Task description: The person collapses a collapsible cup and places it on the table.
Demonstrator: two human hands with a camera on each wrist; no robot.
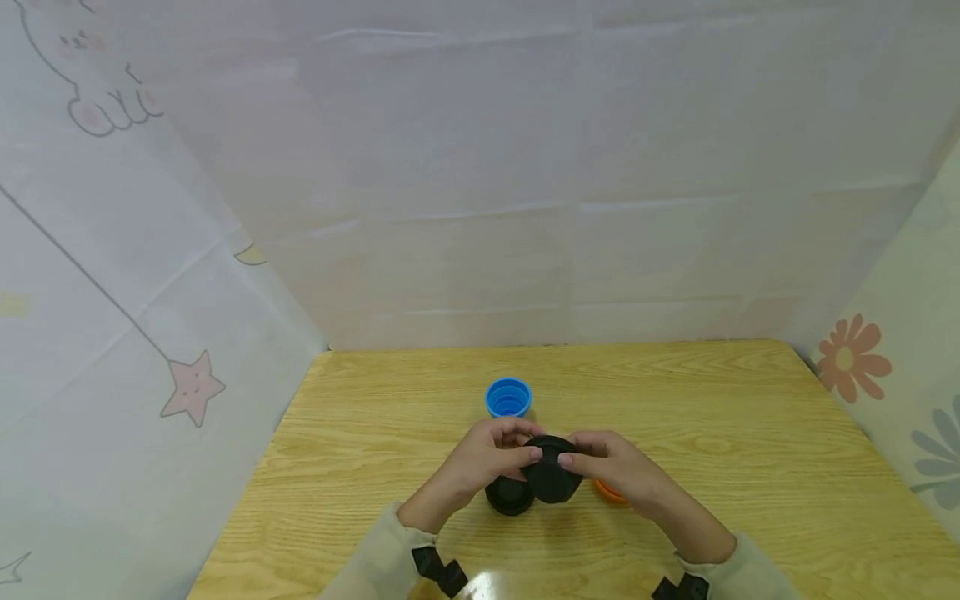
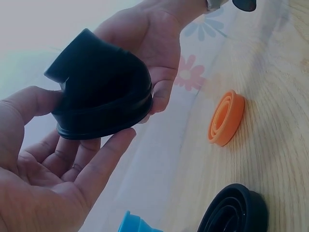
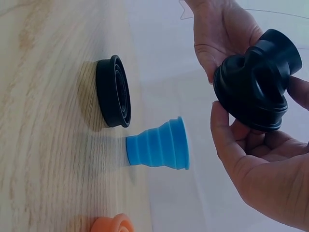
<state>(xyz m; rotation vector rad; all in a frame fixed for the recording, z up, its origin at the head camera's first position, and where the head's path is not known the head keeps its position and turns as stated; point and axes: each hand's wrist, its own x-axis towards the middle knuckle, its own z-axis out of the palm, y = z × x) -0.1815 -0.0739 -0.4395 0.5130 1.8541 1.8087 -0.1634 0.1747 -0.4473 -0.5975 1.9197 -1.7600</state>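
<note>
My left hand (image 1: pixel 480 458) and right hand (image 1: pixel 626 471) hold a black collapsible cup (image 1: pixel 553 482) between them, above the table. Both thumbs press on its near side while the fingers support the rim. In the left wrist view the cup's wall is dented and folded inward, its wide rim turned down. A second black collapsible cup (image 3: pixel 112 92), folded flat, lies on the table below the left hand. Beyond the hands a blue collapsible cup (image 1: pixel 508 397) stands extended, mouth up. Under the right hand lies a flattened orange collapsible cup (image 2: pixel 227 118), partly hidden in the head view.
The wooden table (image 1: pixel 360 433) reaches back to a pale sheet wall (image 1: pixel 465 250). Printed sheets hang on the left and right sides. Black devices (image 1: pixel 438 571) are strapped at both sleeve cuffs.
</note>
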